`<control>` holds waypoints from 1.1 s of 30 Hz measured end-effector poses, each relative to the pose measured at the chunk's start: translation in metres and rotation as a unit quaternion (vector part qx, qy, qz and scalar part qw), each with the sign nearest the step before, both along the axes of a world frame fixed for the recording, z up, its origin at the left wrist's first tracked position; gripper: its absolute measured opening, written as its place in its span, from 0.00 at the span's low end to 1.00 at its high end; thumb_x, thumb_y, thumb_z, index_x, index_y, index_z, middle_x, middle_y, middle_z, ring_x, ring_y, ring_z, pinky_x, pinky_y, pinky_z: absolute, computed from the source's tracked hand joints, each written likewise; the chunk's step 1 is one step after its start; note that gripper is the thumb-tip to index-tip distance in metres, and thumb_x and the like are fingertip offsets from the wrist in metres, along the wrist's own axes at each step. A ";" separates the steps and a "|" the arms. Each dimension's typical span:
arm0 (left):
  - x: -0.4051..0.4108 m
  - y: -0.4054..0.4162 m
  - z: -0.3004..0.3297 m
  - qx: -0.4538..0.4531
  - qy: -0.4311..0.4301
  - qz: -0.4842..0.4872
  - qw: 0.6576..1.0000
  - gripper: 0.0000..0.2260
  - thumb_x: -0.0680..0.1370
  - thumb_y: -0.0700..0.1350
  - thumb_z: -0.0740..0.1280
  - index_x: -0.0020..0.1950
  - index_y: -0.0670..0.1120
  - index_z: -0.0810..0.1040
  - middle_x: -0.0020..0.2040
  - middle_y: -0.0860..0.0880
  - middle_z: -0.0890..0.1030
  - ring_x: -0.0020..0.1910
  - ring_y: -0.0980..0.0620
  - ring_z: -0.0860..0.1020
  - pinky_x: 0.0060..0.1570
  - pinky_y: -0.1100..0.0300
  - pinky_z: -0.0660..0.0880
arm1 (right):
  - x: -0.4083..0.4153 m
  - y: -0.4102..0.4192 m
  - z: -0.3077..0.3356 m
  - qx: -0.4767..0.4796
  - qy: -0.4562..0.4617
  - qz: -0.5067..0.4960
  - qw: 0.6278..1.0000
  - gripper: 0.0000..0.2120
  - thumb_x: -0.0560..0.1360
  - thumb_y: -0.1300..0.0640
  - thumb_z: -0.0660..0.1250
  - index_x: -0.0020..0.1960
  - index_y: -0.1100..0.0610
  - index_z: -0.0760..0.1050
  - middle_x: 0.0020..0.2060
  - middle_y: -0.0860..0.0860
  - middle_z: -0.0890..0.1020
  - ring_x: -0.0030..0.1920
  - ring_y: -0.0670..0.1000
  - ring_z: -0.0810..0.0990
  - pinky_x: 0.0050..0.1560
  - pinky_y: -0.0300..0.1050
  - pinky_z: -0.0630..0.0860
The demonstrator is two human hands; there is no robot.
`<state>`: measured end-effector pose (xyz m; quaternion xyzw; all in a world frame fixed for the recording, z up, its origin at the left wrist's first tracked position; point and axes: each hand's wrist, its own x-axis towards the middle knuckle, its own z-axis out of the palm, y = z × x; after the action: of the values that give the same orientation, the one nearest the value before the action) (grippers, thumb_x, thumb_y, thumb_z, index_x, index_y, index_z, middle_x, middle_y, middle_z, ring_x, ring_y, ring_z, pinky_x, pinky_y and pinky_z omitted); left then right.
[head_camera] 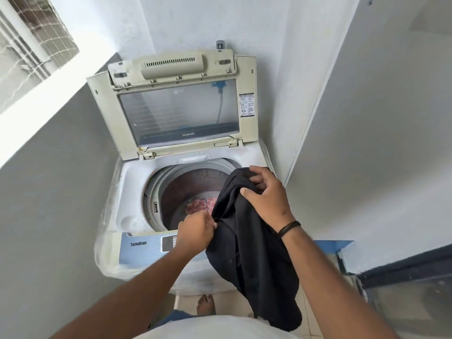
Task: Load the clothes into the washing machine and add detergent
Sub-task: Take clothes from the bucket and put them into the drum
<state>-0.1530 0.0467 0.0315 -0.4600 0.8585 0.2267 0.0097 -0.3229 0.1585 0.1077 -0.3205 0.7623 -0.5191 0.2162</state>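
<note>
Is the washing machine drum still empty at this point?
No: a pinkish-red garment already lies at the bottom of the drum, while both hands, left hand and right hand, hold a dark garment over the opening.

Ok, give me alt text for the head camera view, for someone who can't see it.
Two hands hold a dark garment over the open drum of a top-loading washing machine: the right hand grips its top, the left hand pinches an edge. The lid stands raised, and a pink garment lies at the bottom of the drum.
</note>
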 end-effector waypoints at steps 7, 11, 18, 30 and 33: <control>0.008 -0.021 -0.010 0.154 0.104 -0.029 0.982 0.12 0.68 0.42 0.78 0.43 0.54 0.78 0.41 0.58 0.82 0.45 0.56 0.81 0.48 0.61 0.76 | 0.001 0.009 -0.037 0.261 0.045 0.048 0.963 0.54 0.63 0.34 0.75 0.80 0.45 0.51 0.75 0.53 0.63 0.74 0.56 0.65 0.73 0.55 0.66; -0.002 -0.049 -0.002 0.165 0.177 0.016 0.970 0.12 0.71 0.35 0.73 0.35 0.51 0.77 0.30 0.60 0.80 0.32 0.65 0.76 0.40 0.64 0.71 | 0.008 0.004 -0.045 0.353 0.059 0.096 0.929 0.50 0.64 0.35 0.76 0.78 0.47 0.57 0.71 0.55 0.70 0.69 0.57 0.71 0.69 0.52 0.70; 0.000 -0.153 0.034 0.114 0.378 0.161 0.905 0.10 0.74 0.39 0.73 0.38 0.49 0.74 0.39 0.49 0.83 0.40 0.51 0.80 0.45 0.56 0.75 | 0.027 -0.021 -0.053 0.349 0.026 0.110 0.930 0.23 0.71 0.37 0.70 0.61 0.48 0.75 0.53 0.46 0.82 0.54 0.50 0.81 0.58 0.50 0.78; 0.033 -0.178 -0.019 0.217 0.188 0.089 0.954 0.28 0.73 0.59 0.75 0.67 0.49 0.73 0.62 0.48 0.76 0.59 0.49 0.76 0.55 0.55 0.72 | 0.049 -0.073 -0.074 0.264 -0.099 -0.038 0.959 0.10 0.77 0.58 0.70 0.40 0.62 0.78 0.38 0.55 0.80 0.40 0.53 0.78 0.42 0.44 0.72; 0.041 -0.163 -0.030 0.251 -0.023 -0.009 0.968 0.36 0.69 0.71 0.70 0.67 0.48 0.73 0.66 0.45 0.77 0.62 0.44 0.77 0.56 0.52 0.74 | 0.048 -0.091 -0.065 0.215 -0.180 -0.072 0.957 0.10 0.78 0.61 0.69 0.41 0.66 0.79 0.36 0.59 0.82 0.38 0.54 0.79 0.40 0.46 0.74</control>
<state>-0.1117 -0.1163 0.0014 -0.4405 0.7775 0.4242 0.1466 -0.2751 0.0675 0.0429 -0.1119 0.8254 -0.4065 0.3754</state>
